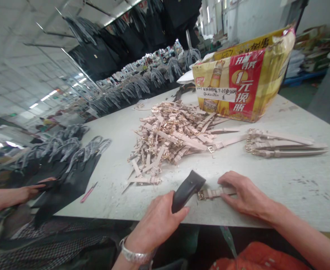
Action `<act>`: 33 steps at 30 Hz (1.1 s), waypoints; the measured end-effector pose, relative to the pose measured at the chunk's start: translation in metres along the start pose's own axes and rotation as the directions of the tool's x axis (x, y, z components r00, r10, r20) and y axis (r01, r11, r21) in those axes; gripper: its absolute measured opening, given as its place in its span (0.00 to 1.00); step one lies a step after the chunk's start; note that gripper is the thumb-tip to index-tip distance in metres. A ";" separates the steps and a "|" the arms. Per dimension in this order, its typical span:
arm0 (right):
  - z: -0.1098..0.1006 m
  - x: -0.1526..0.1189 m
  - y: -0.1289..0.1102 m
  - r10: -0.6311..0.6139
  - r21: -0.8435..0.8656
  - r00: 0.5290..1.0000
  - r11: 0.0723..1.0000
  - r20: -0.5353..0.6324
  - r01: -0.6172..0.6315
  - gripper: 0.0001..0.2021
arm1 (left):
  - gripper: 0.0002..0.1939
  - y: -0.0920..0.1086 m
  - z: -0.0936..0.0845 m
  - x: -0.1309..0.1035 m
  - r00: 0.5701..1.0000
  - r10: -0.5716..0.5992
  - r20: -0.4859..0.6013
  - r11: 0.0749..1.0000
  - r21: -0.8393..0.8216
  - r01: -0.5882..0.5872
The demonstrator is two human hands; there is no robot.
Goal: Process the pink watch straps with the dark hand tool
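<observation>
My left hand (161, 221), with a silver bracelet at the wrist, is closed around a black tool (186, 190). The tool's wide end is beside the buckle of a beige strap (211, 193) near the table's front edge. Thumb and fingers of my right hand (242, 195) hold that strap, which lies flat on the table and is partly hidden by the hand. Beyond my hands rises a tangled pile of beige buckled straps (173, 131). On the right, a neater bundle of similar straps (283, 143) has its buckles facing left.
A yellow and red cardboard box (238, 82) stands behind the pile on the pale table (294, 187). A pink pen-like tool (88, 192) lies at left. Another person's hands (27, 193) touch black material (69, 183) with wrapped handles. Black pieces hang behind.
</observation>
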State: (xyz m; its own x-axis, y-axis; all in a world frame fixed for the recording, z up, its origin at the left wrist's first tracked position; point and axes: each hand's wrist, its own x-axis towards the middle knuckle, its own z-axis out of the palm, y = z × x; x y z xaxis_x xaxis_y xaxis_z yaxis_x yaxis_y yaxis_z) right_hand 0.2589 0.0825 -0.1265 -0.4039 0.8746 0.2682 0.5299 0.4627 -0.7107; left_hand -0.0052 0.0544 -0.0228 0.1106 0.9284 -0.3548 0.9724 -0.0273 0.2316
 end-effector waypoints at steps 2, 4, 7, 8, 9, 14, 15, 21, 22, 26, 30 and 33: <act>0.001 -0.001 0.001 -0.011 -0.018 1.000 1.000 0.000 0.011 0.10 | 0.18 0.000 0.008 -0.006 1.000 -0.010 0.015 1.000 -0.008 0.010; 0.001 -0.003 0.002 -0.018 -0.030 1.000 0.999 0.019 0.019 0.10 | 0.17 0.001 0.016 -0.008 1.000 -0.019 0.012 0.999 -0.027 0.020; -0.002 -0.005 -0.001 0.008 -0.070 0.997 0.998 0.071 -0.003 0.09 | 0.15 0.005 0.026 -0.008 1.000 -0.030 0.005 0.997 -0.066 0.031; -0.004 -0.005 -0.002 0.029 -0.097 0.996 0.995 0.088 -0.021 0.08 | 0.14 0.006 0.028 -0.008 1.000 -0.025 0.012 0.996 -0.087 0.026; -0.005 -0.004 -0.004 0.054 -0.128 0.993 0.991 0.106 -0.040 0.07 | 0.14 0.007 0.029 -0.008 1.000 -0.018 0.020 0.994 -0.108 0.020; -0.006 0.001 -0.013 0.136 -0.202 0.982 0.974 0.132 -0.107 0.07 | 0.14 0.008 0.033 -0.007 1.000 -0.022 0.017 0.991 -0.131 0.024; -0.005 0.002 -0.013 0.138 -0.193 0.983 0.975 0.122 -0.113 0.07 | 0.14 0.008 0.034 -0.006 1.000 -0.026 0.012 0.991 -0.128 0.027; 0.001 0.003 -0.013 0.126 -0.194 0.990 0.975 0.067 -0.111 0.06 | 0.15 0.009 0.036 -0.002 0.999 -0.022 -0.032 0.989 -0.146 0.017; 0.000 0.004 -0.013 0.122 -0.188 0.991 0.976 0.055 -0.109 0.08 | 0.14 0.009 0.036 -0.003 0.999 -0.023 -0.034 0.987 -0.157 0.017; -0.007 0.009 -0.011 0.237 -0.035 0.971 0.971 0.025 -0.236 0.18 | 0.14 0.010 0.029 -0.009 0.994 -0.091 -0.058 0.975 -0.209 0.077; -0.014 0.017 -0.015 0.478 0.332 0.861 0.795 0.172 -0.508 0.24 | 0.14 0.011 0.023 -0.017 0.991 -0.094 -0.095 0.969 -0.239 0.069; -0.017 0.018 -0.021 0.565 0.562 0.781 0.568 0.264 -0.601 0.23 | 0.13 0.013 0.024 -0.021 0.991 -0.092 -0.097 0.969 -0.237 0.067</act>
State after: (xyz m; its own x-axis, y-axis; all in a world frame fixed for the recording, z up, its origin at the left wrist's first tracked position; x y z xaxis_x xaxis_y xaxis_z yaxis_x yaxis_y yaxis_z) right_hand 0.2532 0.0912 -0.0960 -0.2132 0.9067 -0.3639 0.1243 -0.3443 -0.9306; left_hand 0.0097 0.0255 -0.0340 0.0003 0.9584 -0.2853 0.9014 0.1233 0.4151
